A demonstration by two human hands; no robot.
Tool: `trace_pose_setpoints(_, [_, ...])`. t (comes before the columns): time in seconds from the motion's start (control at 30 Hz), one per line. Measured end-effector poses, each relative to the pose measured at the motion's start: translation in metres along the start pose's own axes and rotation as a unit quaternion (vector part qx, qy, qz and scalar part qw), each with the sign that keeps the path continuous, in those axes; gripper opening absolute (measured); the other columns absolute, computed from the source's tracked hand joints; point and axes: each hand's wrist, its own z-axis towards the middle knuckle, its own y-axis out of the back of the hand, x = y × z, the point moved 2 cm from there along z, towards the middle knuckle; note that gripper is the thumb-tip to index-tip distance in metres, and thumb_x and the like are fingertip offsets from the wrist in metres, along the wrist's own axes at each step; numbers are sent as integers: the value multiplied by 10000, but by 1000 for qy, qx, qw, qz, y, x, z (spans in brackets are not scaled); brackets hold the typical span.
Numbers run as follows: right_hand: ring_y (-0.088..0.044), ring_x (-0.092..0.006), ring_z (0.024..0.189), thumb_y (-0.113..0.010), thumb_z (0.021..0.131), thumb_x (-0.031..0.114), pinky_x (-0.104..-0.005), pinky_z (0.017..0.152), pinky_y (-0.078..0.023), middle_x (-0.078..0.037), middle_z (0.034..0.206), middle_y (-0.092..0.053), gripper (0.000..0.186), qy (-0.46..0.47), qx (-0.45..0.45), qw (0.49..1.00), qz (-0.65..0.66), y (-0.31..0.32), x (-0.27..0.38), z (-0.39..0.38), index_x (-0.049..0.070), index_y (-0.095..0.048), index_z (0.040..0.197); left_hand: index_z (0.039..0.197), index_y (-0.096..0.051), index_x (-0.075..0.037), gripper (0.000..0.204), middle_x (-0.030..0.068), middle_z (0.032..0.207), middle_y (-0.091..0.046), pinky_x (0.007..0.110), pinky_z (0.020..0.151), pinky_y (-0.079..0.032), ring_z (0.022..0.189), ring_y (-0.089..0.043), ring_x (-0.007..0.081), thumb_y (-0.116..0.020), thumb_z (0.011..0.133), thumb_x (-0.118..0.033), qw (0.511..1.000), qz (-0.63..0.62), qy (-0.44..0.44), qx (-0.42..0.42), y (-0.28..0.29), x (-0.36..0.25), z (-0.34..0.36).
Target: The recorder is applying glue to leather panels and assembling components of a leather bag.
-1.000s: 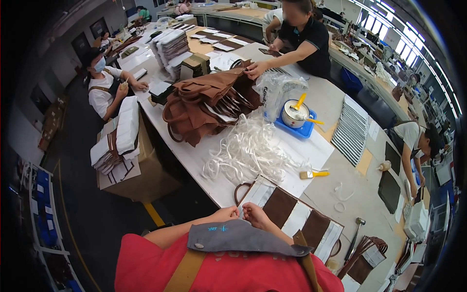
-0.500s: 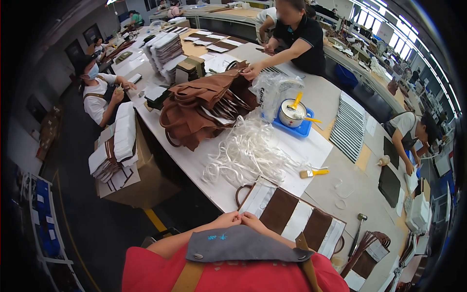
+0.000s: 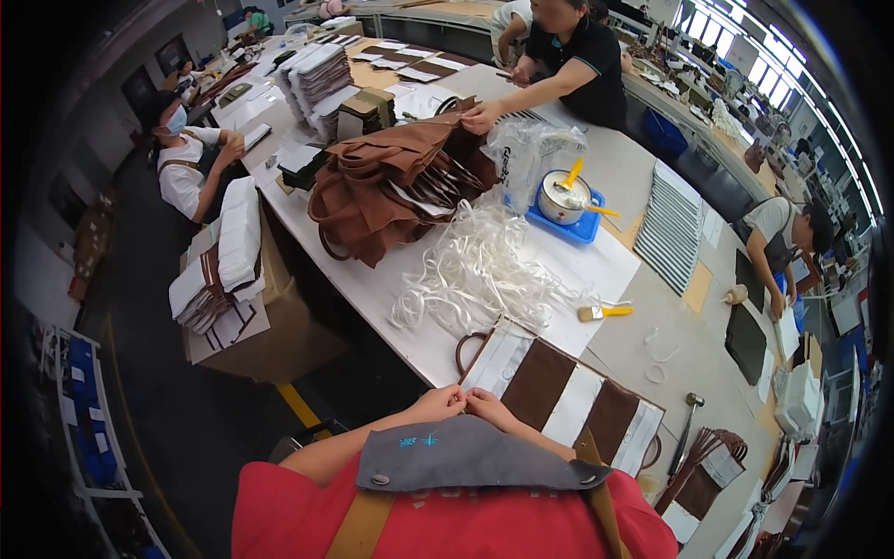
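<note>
Close together at the near table edge, my left hand (image 3: 441, 402) and my right hand (image 3: 488, 406) are both closed, fingertips pinched and almost meeting. Whatever they pinch is too small or hidden to make out. Just beyond and to their right lies a flat brown and white striped bag panel (image 3: 570, 405), with a brown loop handle (image 3: 470, 352) sticking out at its left end. The grey apron bib (image 3: 480, 454) hides part of the right wrist and the panel's near edge. A tangled heap of white ribbon (image 3: 475, 270) sits farther up the table.
A pile of brown bags (image 3: 391, 191), touched by a co-worker's hand (image 3: 480, 116), lies beyond the ribbon. Right of it are a blue tray (image 3: 582, 229) with a white pot (image 3: 562, 207), a brush (image 3: 603, 313) and a hammer (image 3: 684, 431). A loaded cardboard box (image 3: 279, 331) stands left.
My hands have risen slightly in the picture, still pinched close together. The seated co-worker at left has lowered a hand toward the table. The view has shifted a little.
</note>
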Motion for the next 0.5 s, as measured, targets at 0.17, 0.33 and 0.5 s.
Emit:
trace_pose_setpoints(0.17, [-436,-64,547,-466,816,194,-194,501,-362,17,640,-498,174,-14,-44,999,-27,8,-14,-7,42,-548,831,811,-485,-26,137,11,596,-496,212,491,-366,540,-448,59,-515,776,-156,999,-47,1,26,0,12,2])
trace_pose_setpoints(0.33, [-455,-61,548,-451,806,169,-194,497,-372,-1,625,-505,173,8,-152,982,-116,22,-41,-34,35,-550,852,800,-475,-29,137,-9,576,-482,199,490,-359,524,-435,46,-511,785,-160,994,-31,73,80,-5,2,1])
trace_pose_setpoints(0.5, [-485,-84,556,-454,797,159,-233,531,-405,-22,640,-529,173,15,-224,970,-94,28,-89,-72,28,-559,839,803,-474,-38,140,-4,554,-488,207,486,-371,511,-464,60,-502,795,-174,985,31,65,157,-32,-6,5])
